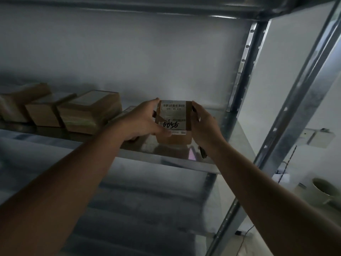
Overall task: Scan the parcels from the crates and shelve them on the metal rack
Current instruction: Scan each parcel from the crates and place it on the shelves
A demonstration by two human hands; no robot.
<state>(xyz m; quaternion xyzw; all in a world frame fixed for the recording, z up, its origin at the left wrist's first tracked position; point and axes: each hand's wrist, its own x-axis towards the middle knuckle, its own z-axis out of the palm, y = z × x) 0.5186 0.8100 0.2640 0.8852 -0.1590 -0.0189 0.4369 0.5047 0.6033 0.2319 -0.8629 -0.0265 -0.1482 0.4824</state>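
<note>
The metal rack (245, 58) carries on its shelf (166, 156) 3 brown boxes (88, 111) in a row at 9 o'clock. At the centre, a small parcel (173, 122) with barcode labels stands on the shelf, near the front edge. The left hand (145, 121) grips its left side, thumb across the front. The right hand (204, 126) holds the right side and also a dark pen-like thing (202, 152). At 4 o'clock, a mug (323, 189) is outside the rack.

White wall (129, 52), pale mug (325, 189) at lower right, small white wall box (320, 138), dangling cable (286, 167)
</note>
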